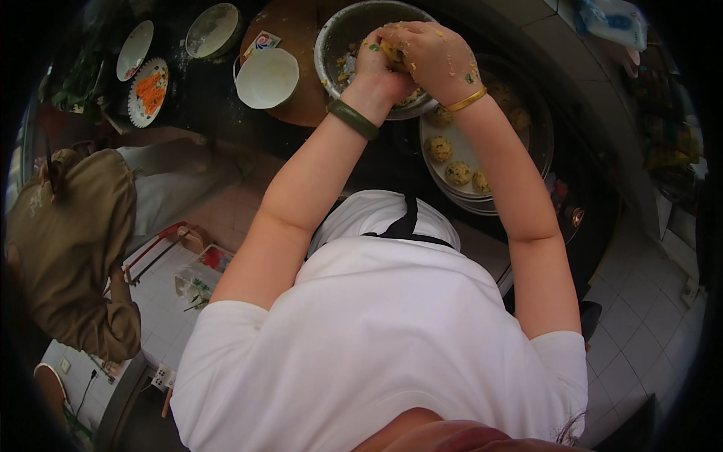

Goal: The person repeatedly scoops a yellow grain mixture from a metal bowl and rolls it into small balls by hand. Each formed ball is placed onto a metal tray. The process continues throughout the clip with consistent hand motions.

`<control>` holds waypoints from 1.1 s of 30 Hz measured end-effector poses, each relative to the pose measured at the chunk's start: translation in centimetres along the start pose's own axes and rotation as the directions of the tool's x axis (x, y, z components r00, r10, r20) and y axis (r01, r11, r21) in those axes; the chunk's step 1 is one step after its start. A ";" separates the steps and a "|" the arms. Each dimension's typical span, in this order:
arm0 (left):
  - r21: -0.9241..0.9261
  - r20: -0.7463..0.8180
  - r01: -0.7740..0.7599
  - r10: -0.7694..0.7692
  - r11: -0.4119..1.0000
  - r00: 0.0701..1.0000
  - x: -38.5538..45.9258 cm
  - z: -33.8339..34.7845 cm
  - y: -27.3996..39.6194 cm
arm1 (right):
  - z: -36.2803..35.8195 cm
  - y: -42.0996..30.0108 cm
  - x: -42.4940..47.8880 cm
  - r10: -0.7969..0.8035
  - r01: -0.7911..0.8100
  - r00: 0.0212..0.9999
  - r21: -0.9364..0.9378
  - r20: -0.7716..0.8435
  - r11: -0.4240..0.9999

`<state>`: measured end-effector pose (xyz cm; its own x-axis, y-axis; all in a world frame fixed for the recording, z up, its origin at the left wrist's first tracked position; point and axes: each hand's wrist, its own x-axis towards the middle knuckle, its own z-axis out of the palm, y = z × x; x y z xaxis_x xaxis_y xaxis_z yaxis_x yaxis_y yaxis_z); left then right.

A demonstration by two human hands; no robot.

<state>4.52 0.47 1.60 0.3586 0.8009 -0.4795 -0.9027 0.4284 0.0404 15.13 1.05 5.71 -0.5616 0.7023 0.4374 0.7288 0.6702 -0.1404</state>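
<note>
Over a metal mixing bowl (326,53), my left hand (377,70) and my right hand (439,53) are cupped together around a yellowish lump of mixture (392,53) flecked with green. Much of the lump is hidden by my fingers. Bits of the mixture cling to both hands, and more of it lies in the bowl below. Partly under my right forearm is a steamer tray (446,131) that carries several round balls (458,173) of a similar mixture.
Left of the bowl, a white bowl (267,79) rests on a round wooden board (305,107) beside a printed packet (262,42). Farther left are a plate with shredded orange vegetable (151,93), a white dish (135,51) and a floury bowl (212,31). A person in a brown top (76,226) stands at left.
</note>
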 end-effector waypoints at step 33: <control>0.511 0.852 -0.844 0.222 -0.164 0.473 -2.2 3.7 -2.9 | -0.2 2.6 -7.4 0.258 0.096 0.815 0.318 0.519 -0.943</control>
<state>7.26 -0.95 5.80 0.1720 0.8309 0.5291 -0.0328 -0.5320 0.8461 21.27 -2.42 2.32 -0.4733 0.8696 -0.1407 -0.8657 -0.4887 -0.1082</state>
